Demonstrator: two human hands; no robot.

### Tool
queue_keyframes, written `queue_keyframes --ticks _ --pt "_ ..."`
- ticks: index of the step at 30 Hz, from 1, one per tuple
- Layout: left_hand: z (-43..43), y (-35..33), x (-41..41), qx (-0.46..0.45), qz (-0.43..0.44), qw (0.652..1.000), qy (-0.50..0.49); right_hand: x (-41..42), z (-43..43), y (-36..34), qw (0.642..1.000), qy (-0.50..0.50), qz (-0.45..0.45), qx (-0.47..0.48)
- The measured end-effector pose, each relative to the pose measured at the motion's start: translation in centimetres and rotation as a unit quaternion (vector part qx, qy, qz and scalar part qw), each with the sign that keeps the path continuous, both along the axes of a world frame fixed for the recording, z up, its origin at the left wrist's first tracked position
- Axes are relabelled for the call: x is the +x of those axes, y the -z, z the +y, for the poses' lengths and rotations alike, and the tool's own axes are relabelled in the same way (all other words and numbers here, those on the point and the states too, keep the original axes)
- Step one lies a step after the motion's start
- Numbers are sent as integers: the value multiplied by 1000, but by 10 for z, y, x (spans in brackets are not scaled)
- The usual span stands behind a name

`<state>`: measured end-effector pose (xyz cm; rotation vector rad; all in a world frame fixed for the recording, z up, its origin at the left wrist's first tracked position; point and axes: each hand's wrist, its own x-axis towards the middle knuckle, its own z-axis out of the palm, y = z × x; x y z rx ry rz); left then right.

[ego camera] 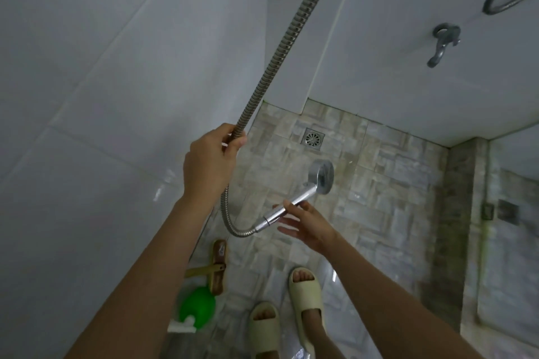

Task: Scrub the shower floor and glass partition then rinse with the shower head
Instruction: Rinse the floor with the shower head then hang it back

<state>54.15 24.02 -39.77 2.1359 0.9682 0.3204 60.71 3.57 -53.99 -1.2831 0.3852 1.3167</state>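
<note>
Scrubbing seems finished, rinsing not yet begun: the left grip (208, 166) curls round the ribbed steel hose (280, 46); the right grip (309, 226) lies spread beneath the chrome shower head (320, 176); no spray shows.

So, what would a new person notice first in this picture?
The metal hose runs down the middle, and the left hand grips it. Lower, the right hand lies open at the handle of the shower head, above the tiled floor. A green object lies at the lower left.
</note>
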Motion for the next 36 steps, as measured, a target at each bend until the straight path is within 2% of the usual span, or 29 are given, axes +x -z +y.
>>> queue_keyframes --ticks 6,12,17,25,29,32,34,36 --pt "-10 3 -5 -28 -13 999 11 -42 -40 13 987 143 74 -17" --pt "-23 12 6 -46 -20 998 32 -56 -81 20 944 309 109 -18" --pt "-45 21 23 -63 -7 996 62 -51 -118 17 925 366 99 -21" --pt "-67 32 68 -148 13 986 70 -5 -171 10 898 436 50 -30" --pt "-73 35 101 -270 6 963 6 31 -193 2 885 461 50 -45" --pt "-84 24 129 -378 -48 920 -88 59 -209 -3 860 503 51 -68" --pt "-92 15 156 -411 -87 900 -119 81 -223 -6 840 535 52 -72" --pt "-99 6 181 -414 -110 895 -125 99 -238 -9 823 557 66 -85"
